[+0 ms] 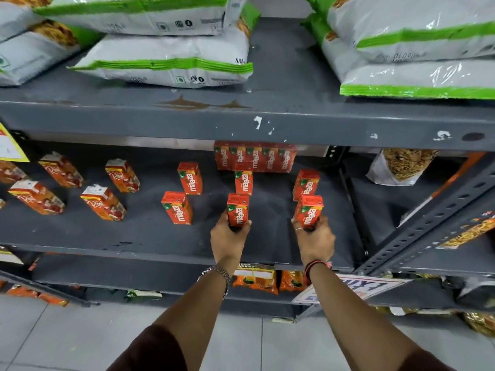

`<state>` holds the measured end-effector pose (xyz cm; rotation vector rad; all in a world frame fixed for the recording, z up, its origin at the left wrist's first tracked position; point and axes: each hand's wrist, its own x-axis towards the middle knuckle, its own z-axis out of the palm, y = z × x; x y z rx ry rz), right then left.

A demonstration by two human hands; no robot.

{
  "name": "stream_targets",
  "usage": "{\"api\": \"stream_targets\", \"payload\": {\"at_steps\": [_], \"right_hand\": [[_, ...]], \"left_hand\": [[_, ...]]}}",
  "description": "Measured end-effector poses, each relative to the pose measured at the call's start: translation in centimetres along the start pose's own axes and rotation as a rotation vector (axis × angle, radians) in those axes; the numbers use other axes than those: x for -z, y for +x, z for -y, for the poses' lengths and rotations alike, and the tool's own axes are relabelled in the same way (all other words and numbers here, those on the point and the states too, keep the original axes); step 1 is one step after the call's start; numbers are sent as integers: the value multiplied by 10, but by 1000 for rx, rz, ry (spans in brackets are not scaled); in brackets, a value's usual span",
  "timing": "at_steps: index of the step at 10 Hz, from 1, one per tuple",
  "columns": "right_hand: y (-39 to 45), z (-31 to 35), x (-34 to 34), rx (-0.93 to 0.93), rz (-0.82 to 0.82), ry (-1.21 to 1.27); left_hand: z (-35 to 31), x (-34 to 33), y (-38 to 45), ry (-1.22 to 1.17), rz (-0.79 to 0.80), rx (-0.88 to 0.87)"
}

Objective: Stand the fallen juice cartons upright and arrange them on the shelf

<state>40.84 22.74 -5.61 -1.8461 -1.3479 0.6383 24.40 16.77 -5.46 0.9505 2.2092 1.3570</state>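
Observation:
Small red-orange Maaza juice cartons stand on the dark grey middle shelf (150,231). My left hand (229,238) grips the base of one upright carton (237,208). My right hand (314,238) grips the base of another upright carton (310,210). Behind these stand two more cartons, one (243,182) behind the left one and one (306,184) behind the right. Further left stand two others, one in front (177,207) and one behind it (190,178). A wrapped multipack of the same cartons (255,157) sits at the back.
Several "Real" juice cartons (103,202) stand tilted at the left of the same shelf. White-and-green snack bags (171,62) lie on the shelf above. A snack bag (399,167) sits in the right bay. Orange packets (255,281) fill the shelf below. A grey tiled floor lies underneath.

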Motion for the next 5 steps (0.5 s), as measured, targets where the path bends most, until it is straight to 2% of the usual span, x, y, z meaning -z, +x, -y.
{"api": "stream_targets", "payload": {"at_steps": [3,4,5], "right_hand": [[-3,0,1,-3,23,29],[-1,-2,5,16,102,105],[-15,-4,15,74,210,171]], "left_hand": [[0,1,0,-9,48,-2],[3,5,-1,-76,67,-22],[-1,17,-14,-158,-32,-121]]}}
